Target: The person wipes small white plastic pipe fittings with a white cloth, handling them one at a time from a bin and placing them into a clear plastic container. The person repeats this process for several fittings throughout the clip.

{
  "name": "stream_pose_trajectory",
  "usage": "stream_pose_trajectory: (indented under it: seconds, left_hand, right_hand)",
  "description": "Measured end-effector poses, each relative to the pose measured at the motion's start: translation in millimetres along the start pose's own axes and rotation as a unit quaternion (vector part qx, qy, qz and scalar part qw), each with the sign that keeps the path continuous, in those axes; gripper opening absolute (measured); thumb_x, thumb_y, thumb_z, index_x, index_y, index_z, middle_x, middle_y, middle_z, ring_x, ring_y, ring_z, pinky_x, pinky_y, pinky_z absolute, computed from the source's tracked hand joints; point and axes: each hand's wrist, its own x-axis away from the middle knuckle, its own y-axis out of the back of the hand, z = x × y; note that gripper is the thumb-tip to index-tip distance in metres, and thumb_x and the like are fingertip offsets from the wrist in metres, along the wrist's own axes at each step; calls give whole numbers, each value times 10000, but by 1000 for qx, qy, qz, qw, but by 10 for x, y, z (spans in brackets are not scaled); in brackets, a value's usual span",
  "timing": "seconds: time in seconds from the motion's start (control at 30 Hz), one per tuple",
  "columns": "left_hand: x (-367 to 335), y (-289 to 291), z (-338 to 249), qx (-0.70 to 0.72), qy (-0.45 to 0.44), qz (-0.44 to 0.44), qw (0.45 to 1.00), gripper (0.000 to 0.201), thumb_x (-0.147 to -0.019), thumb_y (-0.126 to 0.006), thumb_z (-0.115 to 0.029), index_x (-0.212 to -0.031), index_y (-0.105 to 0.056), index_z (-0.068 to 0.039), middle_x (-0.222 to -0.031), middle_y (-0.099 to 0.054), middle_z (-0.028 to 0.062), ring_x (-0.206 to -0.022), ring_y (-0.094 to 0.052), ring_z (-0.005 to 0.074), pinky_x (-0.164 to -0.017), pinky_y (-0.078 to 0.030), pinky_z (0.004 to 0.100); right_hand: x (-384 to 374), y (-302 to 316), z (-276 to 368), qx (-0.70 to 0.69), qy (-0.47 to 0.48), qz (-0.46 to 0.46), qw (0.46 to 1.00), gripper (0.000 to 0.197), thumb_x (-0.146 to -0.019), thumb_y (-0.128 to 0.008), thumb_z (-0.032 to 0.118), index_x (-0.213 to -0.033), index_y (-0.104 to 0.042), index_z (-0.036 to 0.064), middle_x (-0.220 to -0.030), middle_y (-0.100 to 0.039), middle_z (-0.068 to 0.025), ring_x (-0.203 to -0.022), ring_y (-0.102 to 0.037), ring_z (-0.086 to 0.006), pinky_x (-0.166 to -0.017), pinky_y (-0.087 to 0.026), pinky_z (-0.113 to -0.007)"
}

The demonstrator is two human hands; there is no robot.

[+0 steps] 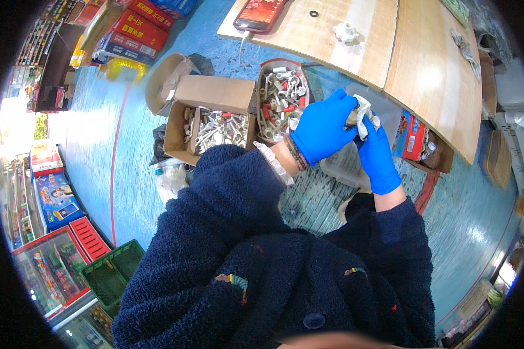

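Observation:
Both my hands wear blue gloves and meet over a clear plastic bin (pixel 340 170). My left hand (pixel 325 129) has its fingers closed around a crumpled white cloth (pixel 363 109). From the other side, my right hand (pixel 379 160) pinches the same cloth, whose loose end sticks up between the fingers. Whether a small part is wrapped inside the cloth is hidden. Left of my hands stands a box (pixel 262 70) of white and red plastic pipe-like pieces. Further left is an open cardboard box (pixel 178 136) with similar white pieces.
A wooden table (pixel 413 75) ahead bears a phone (pixel 261 15) with a cable, a black ring (pixel 313 13), a white part (pixel 346 34) and a crumpled rag (pixel 464 51). Under its right side sits a red box (pixel 414 138). Shelves and a green crate (pixel 113 273) are at left.

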Motion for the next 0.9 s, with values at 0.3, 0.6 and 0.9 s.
stream_pose_trajectory:
  seconds: [0.3,0.6,0.9]
  left_hand:
    - [-69,-132,-40,230,79,-7,970,391,-752,-710,-227,-1032,-532,-21,-910,-577,113,-803,-591,160,-699,-493,279]
    - [-108,-136,-15,392,123,-11,912,395,-766,-698,-191,-1066,-508,-17,-960,-571,93,-863,-573,159,-740,-485,269]
    - [-61,-146,-40,216,18,-11,976,289,-809,-635,-164,-1054,-528,-54,-965,-576,92,-866,-563,145,-743,-473,271]
  right_hand:
    - [18,158,171,74,66,-26,995,352,-913,-507,259,-1174,-514,22,-1018,-571,-55,-911,-543,-126,-794,-444,-253]
    - [13,259,156,51,89,-24,994,308,-912,-498,185,-1177,-507,30,-997,-586,-80,-928,-566,-174,-807,-466,-283]
    - [62,156,193,-79,54,43,994,330,-911,-483,167,-1217,-488,42,-1078,-565,-81,-970,-560,-158,-873,-448,-268]
